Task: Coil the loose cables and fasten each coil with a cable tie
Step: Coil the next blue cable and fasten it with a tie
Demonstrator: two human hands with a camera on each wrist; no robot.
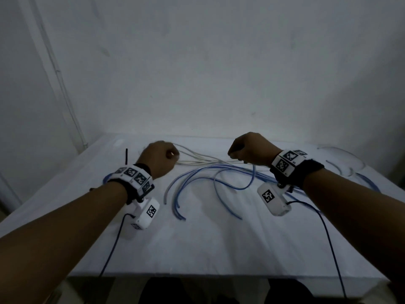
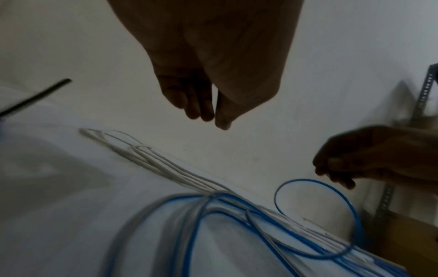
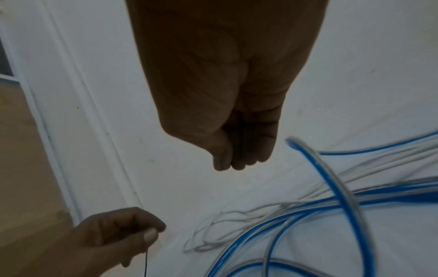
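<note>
Blue and white loose cables [image 1: 210,172] sprawl across mid-desk [image 1: 219,249], white cloth-covered. Left hand [image 1: 158,160] hovers over the white strands' left end, grip pinching a thin black cable tie [image 3: 146,262]. Right hand [image 1: 249,150] hovers right, fingers curled; its grip's contents unclear.

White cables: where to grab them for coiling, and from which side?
Take the white cables near their left, looped end, where the strands lie close together and clear of the blue cables. Come down from above, on the side of the left hand; their right end is tangled among the blue.
</note>
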